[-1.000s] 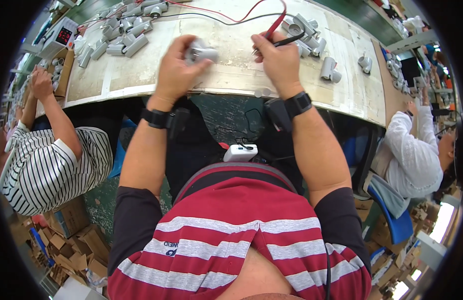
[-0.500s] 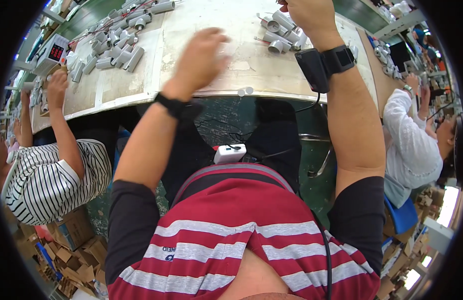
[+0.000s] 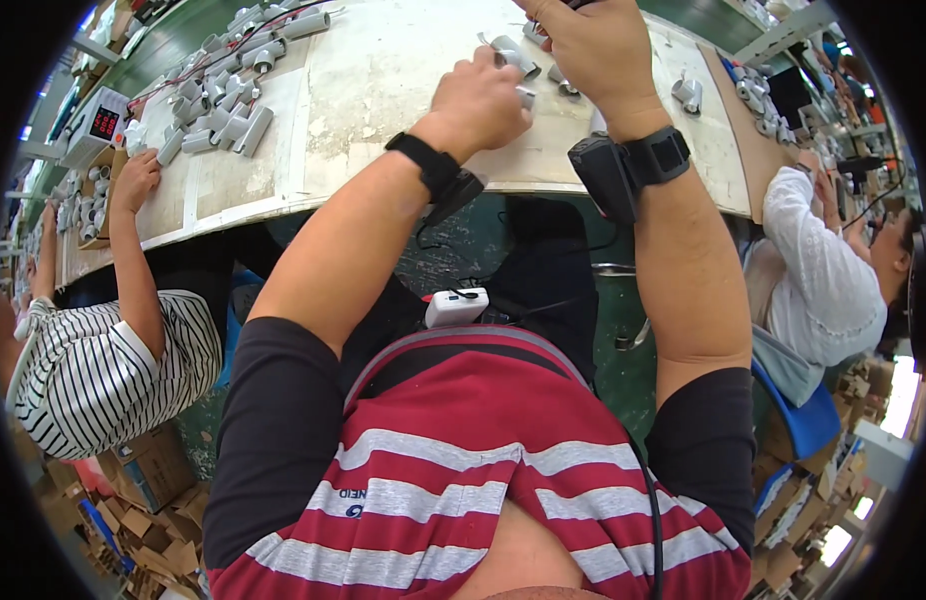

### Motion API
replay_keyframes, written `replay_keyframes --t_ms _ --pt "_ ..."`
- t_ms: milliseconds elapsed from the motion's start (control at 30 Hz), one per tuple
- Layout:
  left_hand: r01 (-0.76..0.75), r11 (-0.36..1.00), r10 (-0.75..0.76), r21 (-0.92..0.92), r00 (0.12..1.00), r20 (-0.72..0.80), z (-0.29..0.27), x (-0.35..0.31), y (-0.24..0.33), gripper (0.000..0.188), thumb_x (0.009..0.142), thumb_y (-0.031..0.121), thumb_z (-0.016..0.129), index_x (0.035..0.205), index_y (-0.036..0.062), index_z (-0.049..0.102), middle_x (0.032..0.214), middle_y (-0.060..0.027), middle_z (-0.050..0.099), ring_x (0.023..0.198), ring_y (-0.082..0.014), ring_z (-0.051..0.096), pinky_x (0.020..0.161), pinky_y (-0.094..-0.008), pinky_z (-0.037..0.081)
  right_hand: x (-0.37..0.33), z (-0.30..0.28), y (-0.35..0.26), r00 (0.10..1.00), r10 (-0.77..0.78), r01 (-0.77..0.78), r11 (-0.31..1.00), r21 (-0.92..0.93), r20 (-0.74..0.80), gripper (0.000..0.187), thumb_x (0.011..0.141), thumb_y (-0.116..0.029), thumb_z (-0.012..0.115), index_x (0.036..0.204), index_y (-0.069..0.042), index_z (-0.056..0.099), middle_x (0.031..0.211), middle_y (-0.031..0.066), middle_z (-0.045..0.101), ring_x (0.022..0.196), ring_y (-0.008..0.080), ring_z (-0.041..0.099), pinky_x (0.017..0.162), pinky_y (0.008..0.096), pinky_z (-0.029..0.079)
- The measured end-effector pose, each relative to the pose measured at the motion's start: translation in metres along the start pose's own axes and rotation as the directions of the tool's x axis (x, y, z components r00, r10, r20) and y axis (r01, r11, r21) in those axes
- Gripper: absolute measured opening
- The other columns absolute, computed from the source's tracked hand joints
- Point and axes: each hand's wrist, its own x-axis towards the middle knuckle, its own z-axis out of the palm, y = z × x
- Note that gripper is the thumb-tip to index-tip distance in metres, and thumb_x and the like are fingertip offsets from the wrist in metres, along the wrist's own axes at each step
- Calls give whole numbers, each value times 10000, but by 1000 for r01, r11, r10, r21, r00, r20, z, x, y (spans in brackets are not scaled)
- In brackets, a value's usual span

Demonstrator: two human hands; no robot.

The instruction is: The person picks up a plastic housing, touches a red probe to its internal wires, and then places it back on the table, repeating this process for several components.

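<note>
My left hand (image 3: 483,105) is over the table with its fingers curled, closed on a small grey cylindrical part (image 3: 526,97) that shows at the fingertips. Just beyond those fingers lies another grey cylindrical part (image 3: 516,57). To its right, my right hand (image 3: 601,55) is closed near the far edge of the view, with a dark object (image 3: 575,3) at its fingers, mostly cut off. More grey parts (image 3: 563,80) lie between the two hands, partly hidden by the right one. Both wrists wear black straps with dark boxes.
A pile of grey cylindrical parts (image 3: 223,110) with red wires lies on the table (image 3: 353,90) at left. One grey part (image 3: 688,93) lies right of my forearm. A meter with red digits (image 3: 98,128) stands far left. Co-workers sit on both sides.
My left hand has moved right, from the middle of the table to the grey parts. My right hand has shifted slightly left. The grey parts near it are spread differently.
</note>
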Motion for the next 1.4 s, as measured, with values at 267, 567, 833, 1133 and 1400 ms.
replay_keyframes --t_ms 267,567,833,1133,1400 --pt "240 970 -237 -28 967 94 -31 -25 -60 536 879 374 697 1216 -33 614 1181 -244 688 1062 -363 692 895 -413 565 -28 25 27 987 163 -162 975 151 10 201 917 -204 745 893 -6 721 666 68 664 589 155 600 572 328 463" --pt "227 104 -527 -968 838 140 -15 -79 -102 389 964 255 686 1234 -4 579 1092 -121 692 941 -178 674 719 -299 535 -71 70 49 928 346 -369 806 463 138 168 960 -156 744 972 11 726 785 57 702 632 109 640 553 237 529" --pt "-15 356 -477 -934 857 -196 2 -118 -86 440 922 111 762 1284 -11 544 1130 -124 669 997 -180 678 811 -299 578 -98 100 51 880 422 -471 729 497 217 191 962 -172 744 987 16 720 793 67 702 654 118 648 549 248 536" --pt "-109 302 -463 -947 852 -246 8 -127 -78 528 858 52 827 1279 -6 513 1119 -129 673 999 -181 684 854 -307 596 -108 113 49 882 424 -470 788 397 204 203 949 -194 758 984 3 729 791 53 707 645 105 639 547 245 524" --pt "-130 281 -457 -951 853 -252 9 -127 -76 526 850 61 839 1254 -7 508 1098 -127 670 967 -174 688 829 -309 605 -114 115 49 880 431 -474 821 317 199 208 943 -207 768 962 -3 730 764 40 703 622 92 628 539 244 507"
